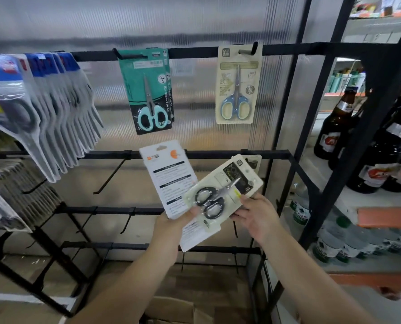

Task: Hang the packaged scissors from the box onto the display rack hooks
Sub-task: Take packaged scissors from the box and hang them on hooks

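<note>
Rack [218,52] of black bars fills the view, backed by a ribbed translucent panel; bottle shelves [381,199] stand to its right w/ dark beer bottles [335,127] and water bottles below. Top bar's left end carries a thick row of clear blister packs [54,108]; mid-bar hangs a teal scissors pack [148,90], and toward the right end a cream pack w/ blue-handled scissors [238,85]. Second bar's hooks [110,176] look bare. Cardboard box [171,309] shows at the bottom edge, flaps open. Left hand [171,220] grips a white card pack [166,178] back-side out, w/ another card fanned under it; right hand [255,213] pinches the black-handled scissors pack [223,192] by its lower edge, thumb on front. That pack sits tilted in front of the second bar's right part, hang hole up-right, not yet on a hook. Risk: w/ several packs fanned in one grip, one could slip as the right hand pulls away; tilted hang hole may miss the hook tip & snag. Writing: teal pack reads roughly "KaiSheng You Pin" down its side; cream pack's corner tag is approx "SAIF"; the rest is too blurred.
</note>
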Available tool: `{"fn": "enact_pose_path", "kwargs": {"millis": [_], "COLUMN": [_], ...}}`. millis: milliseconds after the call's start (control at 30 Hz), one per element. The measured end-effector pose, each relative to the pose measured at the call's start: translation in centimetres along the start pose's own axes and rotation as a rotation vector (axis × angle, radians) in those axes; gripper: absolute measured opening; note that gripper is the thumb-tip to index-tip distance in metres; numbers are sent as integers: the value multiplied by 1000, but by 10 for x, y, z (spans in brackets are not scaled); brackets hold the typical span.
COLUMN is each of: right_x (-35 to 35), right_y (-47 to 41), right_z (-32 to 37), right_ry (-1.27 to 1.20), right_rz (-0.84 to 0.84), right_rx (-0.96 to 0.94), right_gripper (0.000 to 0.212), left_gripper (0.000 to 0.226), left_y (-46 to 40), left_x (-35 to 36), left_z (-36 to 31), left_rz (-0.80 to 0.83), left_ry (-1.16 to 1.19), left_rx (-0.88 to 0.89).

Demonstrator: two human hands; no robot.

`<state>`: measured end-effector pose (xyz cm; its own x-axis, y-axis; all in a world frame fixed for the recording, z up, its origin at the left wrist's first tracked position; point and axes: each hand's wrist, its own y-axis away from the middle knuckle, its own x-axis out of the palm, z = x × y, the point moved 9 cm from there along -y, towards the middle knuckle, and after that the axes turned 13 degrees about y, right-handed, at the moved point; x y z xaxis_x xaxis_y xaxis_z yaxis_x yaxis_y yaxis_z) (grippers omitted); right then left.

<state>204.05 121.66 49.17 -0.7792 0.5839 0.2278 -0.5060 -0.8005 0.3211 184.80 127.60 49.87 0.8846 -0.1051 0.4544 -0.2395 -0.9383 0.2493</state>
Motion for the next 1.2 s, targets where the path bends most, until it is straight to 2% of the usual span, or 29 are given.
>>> {"fn": "enact_pose_path", "kwargs": {"millis": [100,133,200,267,467,667,800,933,1033,1100,1200], "right_x": [-46,-59,-73,-78,-77,-67,-59,-54,-46,-34,14], "right_y": [-8,-10,-15,-19,-33,-50,-66,-74,-66,-53,-31], "right_z": [7,12,21,26,30,35,43,33,12,-5,-22], "right_ry": [83,199,460,619,865,883,916,821,653,521,520], "right_rz": [-335,-424,-498,-499,-448,-408,-455,-525,-509,-454,-157], "right_rx": [-90,-139,-228,-288,-340,-271,-175,-74,30,83,57], "right_gripper": [26,28,26,27,32,24,17,27,42,49,40], "left_gripper": [16,16,16,15,15,18,17,15,21,25,28], "left_y": [4,5,5,4,-1,-5,-5,-5,-5,-5,-6], "left_x": [5,5,3,2,2,-2,2,0,1,0,-6], "left_z": [-2,-2,-3,-5,-5,-8,-11,-10,-16,-21,-27], "left_rz": [37,47,53,46,45,71,109,100,181,232,205], "left_ry": [-112,-127,-138,-144,-160,-168,-218,-243,-264,-336,-485], "left_rx": [37,41,42,48,48,23,12,-38,-48,-16,118]}}
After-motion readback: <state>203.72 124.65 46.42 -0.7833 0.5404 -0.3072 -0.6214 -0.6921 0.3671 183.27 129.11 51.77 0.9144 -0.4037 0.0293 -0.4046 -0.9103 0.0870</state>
